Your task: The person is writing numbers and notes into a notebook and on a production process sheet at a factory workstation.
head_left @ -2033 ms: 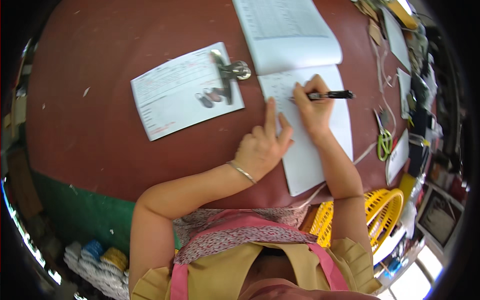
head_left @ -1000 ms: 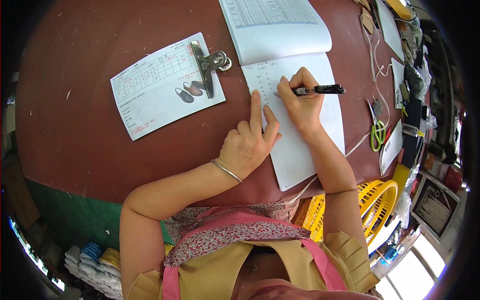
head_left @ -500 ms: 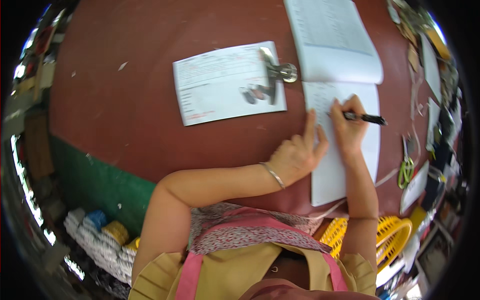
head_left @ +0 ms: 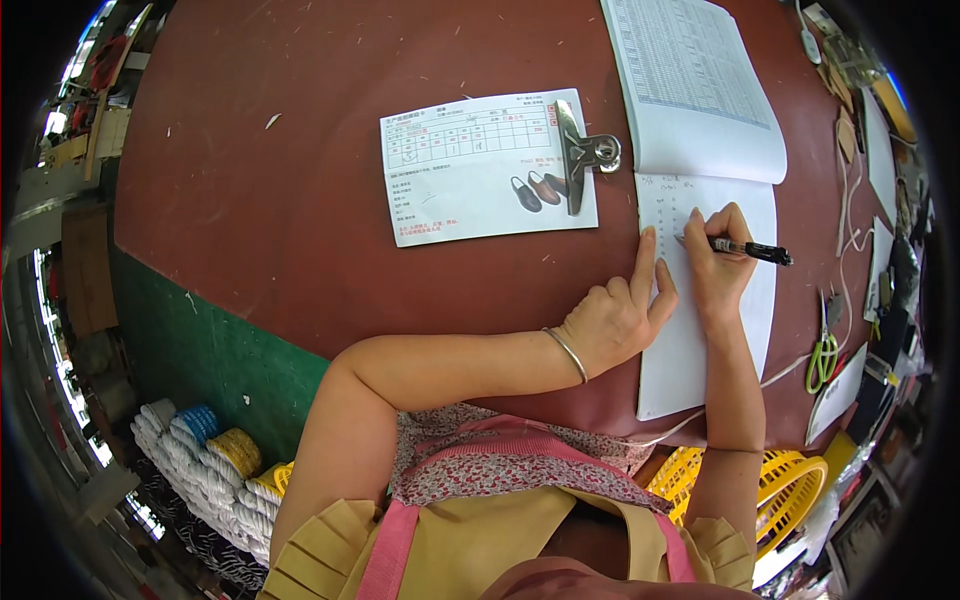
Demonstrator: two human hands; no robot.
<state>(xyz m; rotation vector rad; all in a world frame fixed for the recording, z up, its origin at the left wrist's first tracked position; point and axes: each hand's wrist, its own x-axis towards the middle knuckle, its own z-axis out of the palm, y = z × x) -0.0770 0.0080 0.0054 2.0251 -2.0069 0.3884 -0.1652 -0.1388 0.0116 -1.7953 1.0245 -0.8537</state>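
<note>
Red-brown tabletop (head_left: 300, 180): broad, scuffed surface carrying all the paperwork.
Open ruled notebook (head_left: 710, 150): lies at the far right of the table, its upper page filled with a printed grid, its lower page mostly blank under both hands.
Right hand (head_left: 715, 265): fingers pinched together around a black ballpoint pen (head_left: 750, 250), tip down on the upper part of the lower page, beside a few faint written marks.
Left hand (head_left: 615, 315): flat on the page's left edge, index finger stretched forward, the other fingers loosely curled and slightly apart; it holds nothing and only steadies the sheet. A thin silver bangle (head_left: 568, 352) sits on its wrist.
White printed form with small shoe pictures (head_left: 485, 165): left of the notebook, pinned by a silver bulldog clip (head_left: 585, 150) at its right edge, apart from both hands.
Change: compared with a second or two ago the view has swung, but the pen stays in the same grip at about the same row, and the left hand keeps its place; the writing looks ongoing, with little of the page filled.
Nearby: green-handled scissors (head_left: 822, 355) lie at the right, a yellow plastic basket (head_left: 780, 480) stands below the table edge.
</note>
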